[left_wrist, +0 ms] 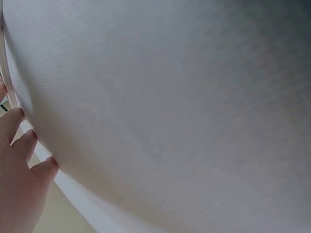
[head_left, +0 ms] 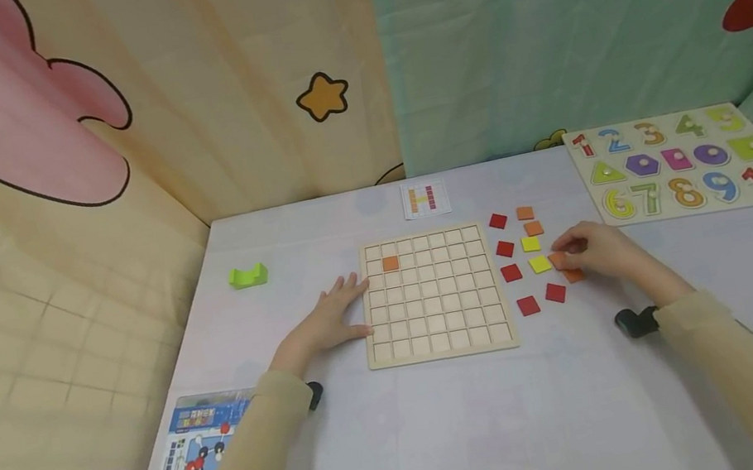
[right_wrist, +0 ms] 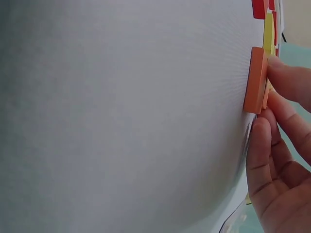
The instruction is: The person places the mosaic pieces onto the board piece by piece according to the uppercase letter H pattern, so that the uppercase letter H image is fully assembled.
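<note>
Head view alone shows the number puzzle board's [head_left: 623, 154] numerals and shapes, upper right, and the central wooden grid board's [head_left: 444, 304] cells; one, upper left, holds an orange square tile [head_left: 391, 263]. The left hand [head_left: 327, 318], fingers spread, touches the grid board's left edge. The right hand [head_left: 595, 253], right of centre, pinches another orange tile [head_left: 557, 260]. Right wrist view shows an orange tile's side [right_wrist: 254, 82] by the thumb.

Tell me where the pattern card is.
In the head view, the pattern card lies slightly right of centre near the far edge of the table, just beyond the wooden grid board.
</note>
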A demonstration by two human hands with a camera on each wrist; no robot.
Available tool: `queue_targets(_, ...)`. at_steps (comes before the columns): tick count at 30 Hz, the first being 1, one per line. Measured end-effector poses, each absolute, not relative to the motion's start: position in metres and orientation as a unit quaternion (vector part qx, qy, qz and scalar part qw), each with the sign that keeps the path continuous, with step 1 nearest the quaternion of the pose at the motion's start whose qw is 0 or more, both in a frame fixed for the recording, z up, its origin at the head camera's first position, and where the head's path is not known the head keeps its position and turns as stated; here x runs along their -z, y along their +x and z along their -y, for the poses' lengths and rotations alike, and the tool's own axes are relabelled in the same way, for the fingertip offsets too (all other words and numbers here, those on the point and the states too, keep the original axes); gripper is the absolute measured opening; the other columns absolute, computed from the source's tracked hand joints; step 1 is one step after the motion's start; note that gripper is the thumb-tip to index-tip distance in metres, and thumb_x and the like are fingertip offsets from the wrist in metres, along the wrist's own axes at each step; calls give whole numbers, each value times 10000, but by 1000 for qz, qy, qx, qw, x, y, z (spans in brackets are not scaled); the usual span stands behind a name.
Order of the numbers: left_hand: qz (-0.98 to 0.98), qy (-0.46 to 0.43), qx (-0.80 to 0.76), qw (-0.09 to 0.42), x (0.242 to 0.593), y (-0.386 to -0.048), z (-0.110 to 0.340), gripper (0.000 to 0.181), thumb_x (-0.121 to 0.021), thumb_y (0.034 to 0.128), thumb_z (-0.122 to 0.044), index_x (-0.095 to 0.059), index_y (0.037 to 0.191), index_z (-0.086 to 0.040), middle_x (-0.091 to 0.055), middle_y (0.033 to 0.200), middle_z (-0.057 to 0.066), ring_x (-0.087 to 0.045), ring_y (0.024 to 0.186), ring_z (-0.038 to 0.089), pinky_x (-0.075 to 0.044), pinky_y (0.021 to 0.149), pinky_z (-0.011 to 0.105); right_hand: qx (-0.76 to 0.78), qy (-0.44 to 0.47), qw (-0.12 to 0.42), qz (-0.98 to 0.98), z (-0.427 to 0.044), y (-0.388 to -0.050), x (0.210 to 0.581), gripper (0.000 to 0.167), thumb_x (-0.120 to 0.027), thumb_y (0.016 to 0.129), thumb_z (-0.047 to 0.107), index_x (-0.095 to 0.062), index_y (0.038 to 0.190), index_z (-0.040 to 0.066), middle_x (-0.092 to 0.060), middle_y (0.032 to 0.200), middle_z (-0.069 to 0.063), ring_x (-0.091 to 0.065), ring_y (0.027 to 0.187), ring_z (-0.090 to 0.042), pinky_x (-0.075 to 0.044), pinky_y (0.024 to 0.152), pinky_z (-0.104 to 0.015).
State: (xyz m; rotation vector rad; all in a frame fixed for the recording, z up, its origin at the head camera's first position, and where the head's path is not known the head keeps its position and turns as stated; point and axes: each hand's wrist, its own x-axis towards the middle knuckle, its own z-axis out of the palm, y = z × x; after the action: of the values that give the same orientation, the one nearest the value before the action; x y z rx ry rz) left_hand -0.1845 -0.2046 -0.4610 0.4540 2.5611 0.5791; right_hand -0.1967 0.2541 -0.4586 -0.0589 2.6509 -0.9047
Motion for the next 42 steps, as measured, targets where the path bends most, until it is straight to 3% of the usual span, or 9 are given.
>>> queue_targets(4,-934,168,-211,233,462,-185,205,900,-737,867,-382,-224,1581,-192,-66,1669,83,24,1546,294,-1,1250,519,316,-17,172,-933,-254,-199,460,414,-734,887,277,-651,1187,5,-603,1042,-173,-532,940,-281,-522,759,-283)
queue_targets(9,-934,168,-211,235,462,-185,205,898,-737,869,-376,-223,1581,-192,-66,1670,81,23,1546,294,-2,1250,518,327,-14,174,-929,-256,-199,459,381,-740,881,324,-656,1104,28,-632,972,-122,-548,904,-253,-495,720,-232)
queue_targets(14,-934,172,-210,234,462,-186,206,897,-735,872,-375,-222,1581,-182,-63,1668,91,23,1545,303,-4,1249,524,375,-14,171,-911,-246,-199,448,400,-694,908,410,-614,1094,65,-651,1073,-125,-575,977,-259,-494,759,-209)
queue_targets(17,-933,176,-211,233,461,-186,206,897,-734,873,-368,-221,1581,-167,-63,1667,104,22,1544,314,-1,1247,533,422,-29,168,-890,-218,-202,442,402,-699,908,394,-596,1102,57,-660,1113,-143,-605,982,-253,-514,773,-200)
queue_targets(21,-932,178,-214,233,459,-186,206,898,-734,875,-362,-218,1581,-157,-61,1666,107,23,1544,315,4,1246,537,452,-67,159,-875,-165,-209,438,336,-732,891,337,-640,1075,71,-689,1033,-107,-630,913,-214,-526,747,-225)
queue_targets(30,-930,177,-217,239,462,-186,206,897,-733,873,-369,-223,1580,-158,-60,1665,108,25,1543,317,6,1244,539,427,-126,147,-884,-54,-227,448,242,-731,891,281,-718,1077,125,-684,1000,-70,-593,904,-211,-499,778,-307)
queue_targets(42,-930,180,-215,237,457,-184,207,888,-733,874,-360,-234,1577,-148,-67,1662,127,11,1539,335,-5,1241,550,397,-144,125,-898,-20,-232,459,121,-743,879,180,-685,914,80,-697,953,-67,-592,850,-185,-504,778,-320)
